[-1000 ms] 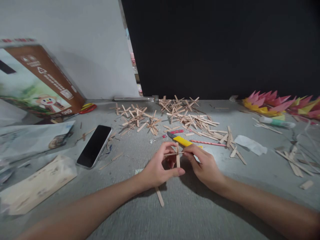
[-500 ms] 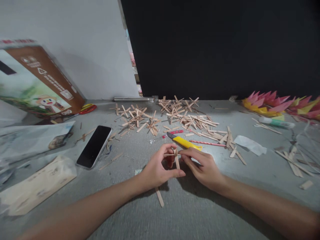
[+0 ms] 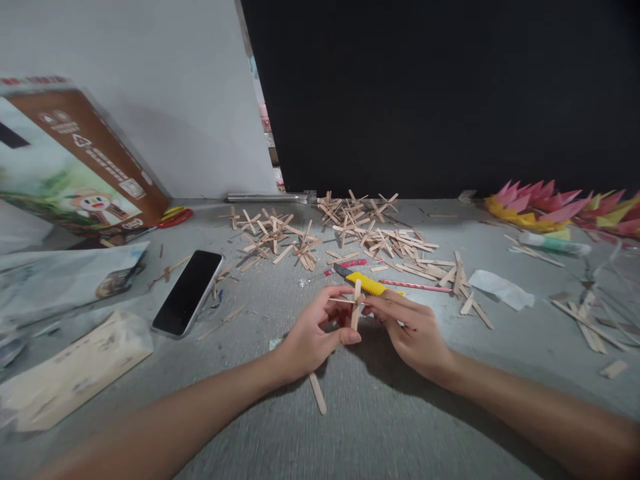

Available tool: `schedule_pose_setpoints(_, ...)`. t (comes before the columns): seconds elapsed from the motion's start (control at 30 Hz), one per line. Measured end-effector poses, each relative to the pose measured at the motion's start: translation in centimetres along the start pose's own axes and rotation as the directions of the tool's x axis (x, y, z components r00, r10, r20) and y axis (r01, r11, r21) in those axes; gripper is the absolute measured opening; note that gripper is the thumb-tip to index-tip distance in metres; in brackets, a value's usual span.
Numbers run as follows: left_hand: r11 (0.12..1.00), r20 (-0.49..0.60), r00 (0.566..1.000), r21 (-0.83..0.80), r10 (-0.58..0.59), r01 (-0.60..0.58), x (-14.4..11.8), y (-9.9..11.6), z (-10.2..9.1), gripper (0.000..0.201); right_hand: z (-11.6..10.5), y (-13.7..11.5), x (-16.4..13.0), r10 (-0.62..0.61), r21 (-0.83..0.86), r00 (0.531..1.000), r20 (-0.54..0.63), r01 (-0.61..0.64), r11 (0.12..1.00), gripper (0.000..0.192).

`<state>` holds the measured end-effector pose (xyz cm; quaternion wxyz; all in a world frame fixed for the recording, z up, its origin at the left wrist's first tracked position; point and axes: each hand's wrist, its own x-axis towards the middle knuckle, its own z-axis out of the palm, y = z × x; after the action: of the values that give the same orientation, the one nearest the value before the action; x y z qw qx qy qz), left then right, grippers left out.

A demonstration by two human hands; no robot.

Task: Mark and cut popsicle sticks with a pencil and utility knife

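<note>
Crossed wooden craft sticks point(image 3: 356, 312) sit near the middle of the frame, lifted between both hands above the grey desk point(image 3: 380, 433). Left hand point(image 3: 315, 333) has its grip closed around them, thumb at the lower end of the upright stick and fingers behind. Right hand point(image 3: 415, 330) has its grip pinched at the right side of the crossing, its fingertips drawn together there.

Half a second ago the upright stick leaned with its top to the left; now the top leans slightly right and shows higher, overlapping the yellow utility knife point(image 3: 367, 284) in the view. The left thumb tip has drawn back toward the left and up a little, and the cross stick, nearly level earlier, slopes gently down to the right.

Things on the desk keep their places: the loose stick point(image 3: 318, 395) below the left wrist, the pink striped rod point(image 3: 417, 286) right of centre, the heap of star-shaped stick pieces point(image 3: 274, 233) in the upper middle, the smartphone point(image 3: 187, 293) left of centre, and the pink and yellow paper crowns point(image 3: 540, 208) at the right edge.
</note>
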<state>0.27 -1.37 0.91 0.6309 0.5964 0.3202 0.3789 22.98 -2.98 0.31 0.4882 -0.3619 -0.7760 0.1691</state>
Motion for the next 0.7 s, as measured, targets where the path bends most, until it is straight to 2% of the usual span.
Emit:
schedule_pose_setpoints(0.23,0.998,-0.018,0.998,-0.027,-0.06,0.06,-0.1,0.7,0.3,0.06,-0.2,-0.3,0.4,-0.039,-0.059,0.999,-0.006,0.038,0.998,0.048)
schedule_pose_setpoints(0.37,0.998,-0.035,0.997,0.002,-0.064,0.064,-0.2,0.7,0.4,0.068,0.1,-0.1,-0.1,-0.082,-0.073,0.997,0.009,0.082,0.994,0.044)
schedule_pose_setpoints(0.5,1.0,-0.028,1.0,0.024,-0.012,0.013,-0.2,0.0,0.3,0.077,0.3,0.0,-0.5,-0.099,-0.071,0.994,0.039,0.101,0.992,0.039)
schedule_pose_setpoints(0.6,0.999,-0.021,0.999,0.039,0.031,-0.03,0.0,-0.4,0.2,0.083,0.4,-0.1,-0.5,-0.075,-0.075,0.997,0.019,0.076,0.994,0.035)
schedule_pose_setpoints(0.7,0.998,-0.049,0.998,0.057,0.028,-0.025,0.2,-0.2,0.2,0.075,0.4,-0.3,-0.1,-0.005,-0.087,1.0,-0.02,0.003,0.996,0.029)
